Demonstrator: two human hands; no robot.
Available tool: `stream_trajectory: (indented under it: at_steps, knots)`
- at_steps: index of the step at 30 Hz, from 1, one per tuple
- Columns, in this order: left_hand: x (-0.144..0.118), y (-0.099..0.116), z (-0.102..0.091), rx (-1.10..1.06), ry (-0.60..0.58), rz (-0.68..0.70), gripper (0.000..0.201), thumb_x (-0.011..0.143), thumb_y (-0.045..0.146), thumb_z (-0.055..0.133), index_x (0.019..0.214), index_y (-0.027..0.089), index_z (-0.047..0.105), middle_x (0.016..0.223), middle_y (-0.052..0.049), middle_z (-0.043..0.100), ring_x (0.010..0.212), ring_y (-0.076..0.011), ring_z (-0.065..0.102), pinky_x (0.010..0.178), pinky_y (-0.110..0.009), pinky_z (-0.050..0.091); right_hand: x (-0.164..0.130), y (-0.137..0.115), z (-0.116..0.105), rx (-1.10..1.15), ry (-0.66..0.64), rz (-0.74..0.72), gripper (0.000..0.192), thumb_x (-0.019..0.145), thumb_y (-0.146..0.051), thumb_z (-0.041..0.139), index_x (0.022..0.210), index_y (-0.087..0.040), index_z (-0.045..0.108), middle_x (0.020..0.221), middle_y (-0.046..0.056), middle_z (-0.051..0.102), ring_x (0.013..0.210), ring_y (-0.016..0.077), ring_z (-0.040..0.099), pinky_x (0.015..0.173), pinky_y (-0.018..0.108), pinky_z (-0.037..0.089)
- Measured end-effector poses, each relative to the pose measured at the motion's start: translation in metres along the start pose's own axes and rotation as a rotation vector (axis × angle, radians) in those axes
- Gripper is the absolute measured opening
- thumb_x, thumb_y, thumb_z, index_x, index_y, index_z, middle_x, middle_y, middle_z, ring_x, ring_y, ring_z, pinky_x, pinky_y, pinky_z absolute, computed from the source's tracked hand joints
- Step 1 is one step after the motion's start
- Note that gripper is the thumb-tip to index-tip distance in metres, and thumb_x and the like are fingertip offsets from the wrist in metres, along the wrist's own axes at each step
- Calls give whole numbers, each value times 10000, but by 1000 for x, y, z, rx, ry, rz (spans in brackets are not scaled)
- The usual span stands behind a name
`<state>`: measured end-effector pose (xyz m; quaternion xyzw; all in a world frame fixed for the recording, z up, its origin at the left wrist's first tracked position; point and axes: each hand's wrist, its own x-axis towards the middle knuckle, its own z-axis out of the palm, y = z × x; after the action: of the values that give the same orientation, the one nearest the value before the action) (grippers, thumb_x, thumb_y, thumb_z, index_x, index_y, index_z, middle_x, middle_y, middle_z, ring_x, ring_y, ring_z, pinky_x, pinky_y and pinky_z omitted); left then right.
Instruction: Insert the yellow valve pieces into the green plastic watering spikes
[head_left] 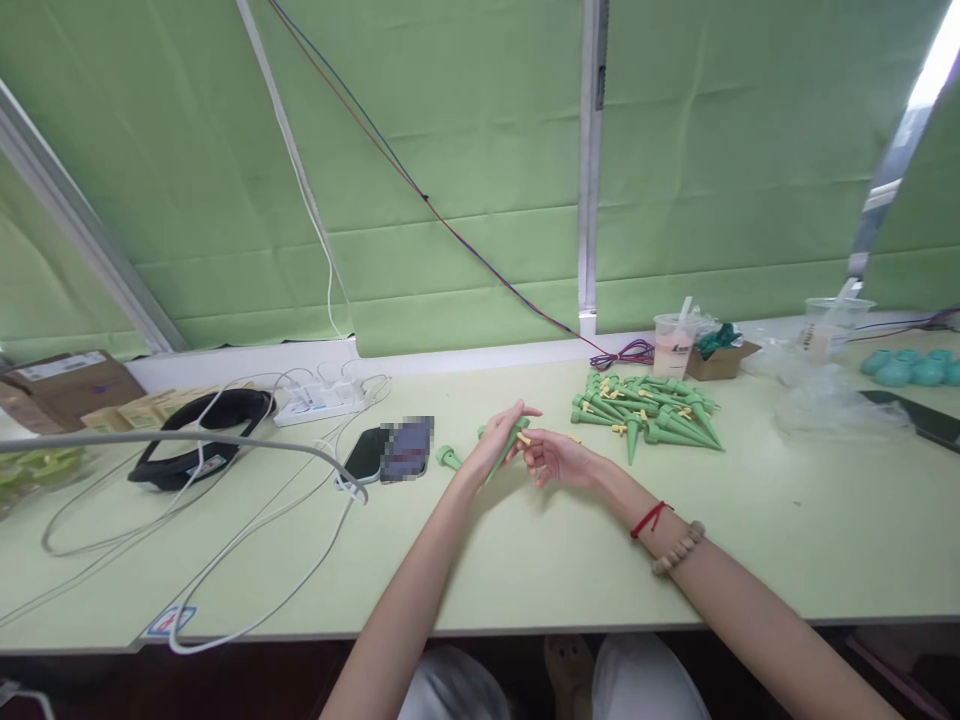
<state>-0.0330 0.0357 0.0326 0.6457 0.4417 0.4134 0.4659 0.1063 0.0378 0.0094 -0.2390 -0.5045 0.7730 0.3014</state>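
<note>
My left hand (491, 447) is closed around a green plastic plant watering spike (504, 456), whose tip slants down toward me. At the spike's upper end, my right hand (559, 458) pinches a small yellow valve (523, 438). Whether the valve sits in the spike or just touches it, I cannot tell. Left of my hands a second green spike (448, 457) lies on the table, partly hidden by the left hand. A small yellow piece (574, 440) lies just beyond my right hand. To the right is a pile of green spikes (649, 405) with yellow valves.
Two phones (406, 450) lie left of my hands. Farther left are white cables (262, 520), a power strip (319, 402), a black headband-like device (202, 440) and a cardboard box (71, 388). Behind the pile stand a drink cup (673, 347) and small box (721, 360); plastic bags (817, 395) lie right.
</note>
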Motion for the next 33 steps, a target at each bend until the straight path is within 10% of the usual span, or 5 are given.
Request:
stream_trajectory:
  at_steps: [17,33]
  knots:
    - [-5,-6,1,177,-163,6,400,701,530,542,636,144,628,494,17,483,388,-57,352,341,-176,218,-2,0,-10,-191,-41,207,218,669,-251,713,800,-88,650,650,57,674,570,100,644,553,164,541]
    - [5,-10,2,19,129,60,532,736,603,450,954,157,641,428,81,268,350,-49,262,351,-179,199,8,8,4,-79,214,-174,341,575,-429,737,630,-163,531,602,-44,564,570,70,571,708,259,535]
